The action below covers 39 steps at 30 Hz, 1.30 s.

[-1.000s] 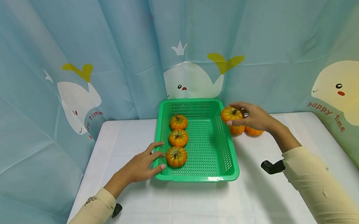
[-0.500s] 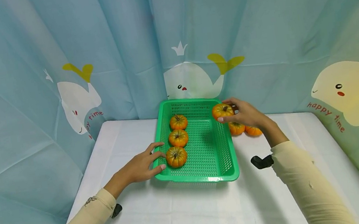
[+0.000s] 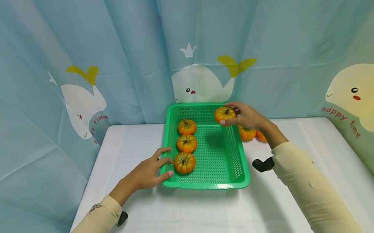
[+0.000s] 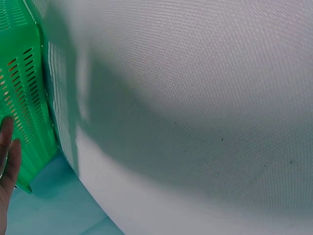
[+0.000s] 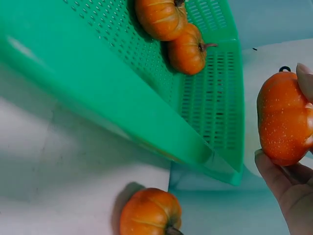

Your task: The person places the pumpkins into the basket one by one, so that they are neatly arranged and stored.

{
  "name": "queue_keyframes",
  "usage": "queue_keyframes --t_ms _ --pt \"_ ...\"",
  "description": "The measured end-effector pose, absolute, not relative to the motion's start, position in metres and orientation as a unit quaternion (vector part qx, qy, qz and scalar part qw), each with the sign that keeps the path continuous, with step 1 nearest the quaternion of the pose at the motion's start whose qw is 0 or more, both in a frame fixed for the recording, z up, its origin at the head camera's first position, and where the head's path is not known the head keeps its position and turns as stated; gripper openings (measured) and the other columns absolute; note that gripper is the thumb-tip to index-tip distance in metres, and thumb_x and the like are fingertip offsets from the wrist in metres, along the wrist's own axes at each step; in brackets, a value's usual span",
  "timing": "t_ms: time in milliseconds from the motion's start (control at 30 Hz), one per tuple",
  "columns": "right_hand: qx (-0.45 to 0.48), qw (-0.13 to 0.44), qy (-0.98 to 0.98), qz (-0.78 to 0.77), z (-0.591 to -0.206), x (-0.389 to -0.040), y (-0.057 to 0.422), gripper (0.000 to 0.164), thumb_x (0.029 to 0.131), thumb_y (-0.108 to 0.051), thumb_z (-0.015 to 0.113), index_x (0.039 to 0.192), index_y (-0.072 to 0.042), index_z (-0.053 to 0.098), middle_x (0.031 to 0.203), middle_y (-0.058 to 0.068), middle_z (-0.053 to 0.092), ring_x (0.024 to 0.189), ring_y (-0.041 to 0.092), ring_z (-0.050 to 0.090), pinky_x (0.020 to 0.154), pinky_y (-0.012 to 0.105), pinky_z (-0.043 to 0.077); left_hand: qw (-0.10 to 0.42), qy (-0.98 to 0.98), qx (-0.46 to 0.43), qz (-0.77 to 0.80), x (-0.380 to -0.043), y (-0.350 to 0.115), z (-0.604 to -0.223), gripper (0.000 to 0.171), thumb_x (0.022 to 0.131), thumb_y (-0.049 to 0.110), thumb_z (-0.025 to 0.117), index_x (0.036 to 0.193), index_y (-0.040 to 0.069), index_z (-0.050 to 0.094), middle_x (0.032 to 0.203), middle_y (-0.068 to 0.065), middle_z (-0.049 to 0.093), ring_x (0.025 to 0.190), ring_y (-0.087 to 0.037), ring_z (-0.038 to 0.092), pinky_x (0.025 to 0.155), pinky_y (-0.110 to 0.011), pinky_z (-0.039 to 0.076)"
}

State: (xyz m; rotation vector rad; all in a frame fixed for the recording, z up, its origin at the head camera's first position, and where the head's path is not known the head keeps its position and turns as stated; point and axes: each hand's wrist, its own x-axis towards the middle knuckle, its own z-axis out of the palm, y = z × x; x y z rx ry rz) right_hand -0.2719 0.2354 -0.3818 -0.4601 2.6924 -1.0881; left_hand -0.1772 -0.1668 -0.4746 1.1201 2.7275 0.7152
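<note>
My right hand (image 3: pixel 248 117) pinches a small orange pumpkin (image 3: pixel 224 115) between thumb and fingers, above the back right part of the green basket (image 3: pixel 205 187). In the right wrist view the held pumpkin (image 5: pixel 283 120) is at the right edge. Three pumpkins stand in a row along the basket's left side: a rear one (image 3: pixel 186 127), a middle one (image 3: pixel 186 143) and a front one (image 3: pixel 184 163). My left hand (image 3: pixel 147 173) rests with spread, slightly bent fingers at the basket's left rim. The left wrist view shows its fingers beside the slotted wall (image 4: pixel 24 93).
Right of the basket, on the white-covered table (image 3: pixel 208 224), are a pumpkin (image 3: pixel 247 133) and another orange one (image 3: pixel 260 136) partly hidden by my right arm. A blue curtain (image 3: pixel 138 40) with whale prints surrounds the table's back and sides.
My right hand has carried the pumpkin left, from above the pumpkins on the table to over the basket's back right. The left hand and the basket have stayed in place.
</note>
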Motion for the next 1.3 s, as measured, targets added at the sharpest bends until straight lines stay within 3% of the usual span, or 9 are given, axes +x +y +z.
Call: queue_keyframes --t_ms 267,733,1000,1300 --pt "-0.146 0.108 0.911 -0.37 -0.39 -0.279 0.225 0.081 0.09 -0.037 0.075 0.153 -0.003 0.036 0.147 0.026 0.043 0.129 0.041 0.047 0.105 0.055 0.043 0.057 0.898 0.366 0.238 -0.176 -0.166 -0.473 0.043 0.102 0.049 0.053 0.132 0.019 0.061 0.162 -0.001 0.026 0.077 -0.012 0.064 0.079 -0.035 0.053" --pt "-0.12 0.128 0.904 -0.389 -0.404 -0.294 0.206 0.078 0.091 -0.033 0.075 0.151 -0.001 0.037 0.137 0.027 0.047 0.111 0.037 0.054 0.095 0.048 0.047 0.056 0.898 0.366 0.237 -0.176 -0.166 -0.474 0.042 0.102 0.048 0.054 0.131 0.019 0.061 0.162 -0.002 0.027 0.083 -0.013 0.065 0.08 -0.036 0.053" --pt "-0.117 0.128 0.913 -0.369 -0.415 -0.3 0.196 0.08 0.09 -0.036 0.075 0.152 -0.002 0.037 0.143 0.026 0.045 0.115 0.038 0.054 0.098 0.051 0.046 0.061 0.899 0.363 0.237 -0.176 -0.166 -0.474 0.042 0.102 0.049 0.053 0.132 0.021 0.061 0.162 0.0 0.026 0.075 -0.011 0.063 0.079 -0.035 0.053" --pt "-0.111 0.136 0.917 -0.358 -0.42 -0.302 0.182 0.081 0.09 -0.033 0.076 0.152 0.002 0.035 0.137 0.027 0.051 0.119 0.04 0.054 0.101 0.052 0.045 0.058 0.899 0.364 0.237 -0.176 -0.166 -0.473 0.042 0.102 0.049 0.053 0.131 0.021 0.061 0.162 0.0 0.026 0.082 -0.01 0.064 0.081 -0.036 0.053"
